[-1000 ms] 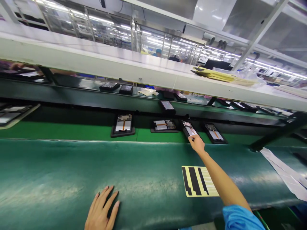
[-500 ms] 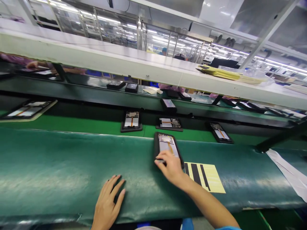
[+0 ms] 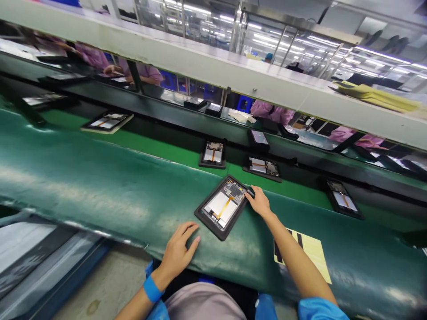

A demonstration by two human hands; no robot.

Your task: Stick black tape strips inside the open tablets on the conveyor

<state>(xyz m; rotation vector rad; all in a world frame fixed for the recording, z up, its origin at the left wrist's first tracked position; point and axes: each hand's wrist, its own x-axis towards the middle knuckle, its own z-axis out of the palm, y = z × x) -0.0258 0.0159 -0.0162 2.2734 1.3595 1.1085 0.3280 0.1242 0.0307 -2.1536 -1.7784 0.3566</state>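
Observation:
An opened tablet [image 3: 222, 209], with a circuit board, a pale battery and an orange ribbon cable showing, lies aslant in a black tray [image 3: 223, 234] on the green mat. My right hand [image 3: 260, 203] pinches the tray's upper right edge between thumb and fingers. To the lower left of the tray, my left hand [image 3: 180, 249] rests over the mat with fingers spread, apart from the tray and holding nothing. A blue band [image 3: 152, 289] circles the left wrist. Beneath my right forearm lies a yellow sheet with black strips [image 3: 315, 255], partly covered by the arm.
Beyond the mat runs a green belt [image 3: 160, 144] carrying several opened tablets, among them an upright one [image 3: 213, 153] and a sideways one [image 3: 263, 166]. A white shelf [image 3: 200, 75] spans above, with yellow sheets [image 3: 380, 95] on it. People in pink sleeves [image 3: 271, 111] work behind.
My right hand has gone from the tablet's lower part to the tray's upper right edge. The tablet now lies turned clockwise. My left hand has shifted closer to it; the view has tilted.

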